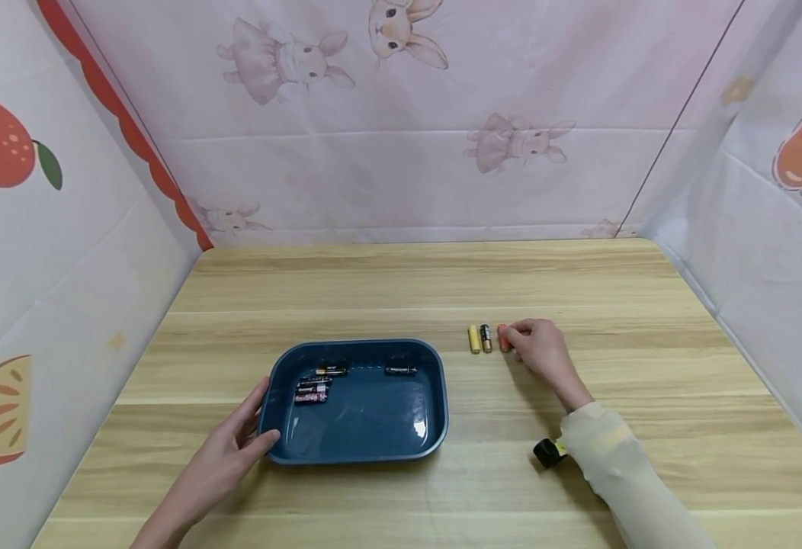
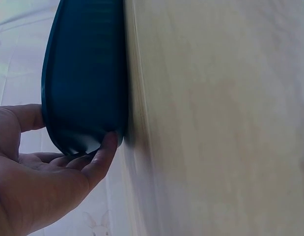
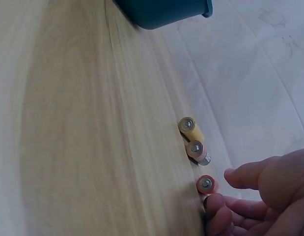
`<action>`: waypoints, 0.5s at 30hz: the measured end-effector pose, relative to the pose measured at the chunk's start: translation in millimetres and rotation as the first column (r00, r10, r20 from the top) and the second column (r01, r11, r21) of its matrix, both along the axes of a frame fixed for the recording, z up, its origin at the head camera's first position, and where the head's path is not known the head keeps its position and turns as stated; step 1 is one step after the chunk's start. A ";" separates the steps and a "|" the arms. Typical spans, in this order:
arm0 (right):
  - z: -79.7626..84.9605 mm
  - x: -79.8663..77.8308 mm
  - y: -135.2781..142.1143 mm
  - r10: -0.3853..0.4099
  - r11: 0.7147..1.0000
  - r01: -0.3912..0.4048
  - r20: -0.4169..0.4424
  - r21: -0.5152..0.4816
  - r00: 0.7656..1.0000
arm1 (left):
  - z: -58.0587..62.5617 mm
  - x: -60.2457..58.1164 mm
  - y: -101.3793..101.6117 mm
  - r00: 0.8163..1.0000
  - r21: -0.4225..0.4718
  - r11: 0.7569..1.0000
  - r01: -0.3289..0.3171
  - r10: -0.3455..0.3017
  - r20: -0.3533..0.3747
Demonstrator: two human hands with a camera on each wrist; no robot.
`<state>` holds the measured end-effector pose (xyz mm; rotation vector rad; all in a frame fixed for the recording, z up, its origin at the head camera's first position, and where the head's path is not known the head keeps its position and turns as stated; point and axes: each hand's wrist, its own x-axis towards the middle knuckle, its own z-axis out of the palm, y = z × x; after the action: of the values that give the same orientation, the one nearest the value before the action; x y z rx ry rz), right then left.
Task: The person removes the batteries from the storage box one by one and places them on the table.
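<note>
A dark blue tray sits on the wooden table. My left hand holds its left end, thumb at the rim and fingers along the outer wall; the left wrist view shows this hand around the tray's corner. Several batteries lie inside the tray. To its right, a yellow battery, a black and copper battery and a red battery lie in a row. My right hand is at the red one; in the right wrist view its thumb stands apart from the red battery.
The wooden tabletop reaches back to a printed cloth wall, with cloth on both sides too. A small black device is at the right wrist. Inside the tray, one black battery lies apart near the back right.
</note>
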<state>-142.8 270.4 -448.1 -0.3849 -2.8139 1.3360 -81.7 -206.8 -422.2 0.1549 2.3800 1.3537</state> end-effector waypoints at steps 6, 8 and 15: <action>1.9 0.9 -0.3 -0.006 1.000 0.006 0.012 -0.012 1.000 | -0.3 1.1 -1.0 1.000 0.005 1.000 -0.004 0.004 -0.006; 2.4 1.0 0.6 -0.006 1.000 0.006 0.016 -0.014 1.000 | -0.3 1.4 -1.4 1.000 0.005 1.000 -0.002 0.002 -0.009; 5.9 2.4 5.7 -0.026 0.994 0.030 0.043 -0.106 0.999 | -0.7 1.1 -2.7 0.999 0.062 0.998 0.015 -0.012 -0.047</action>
<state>-140.4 276.1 -442.2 -0.4571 -2.7661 1.4934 -80.6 -209.5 -422.9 0.2221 2.3711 1.4332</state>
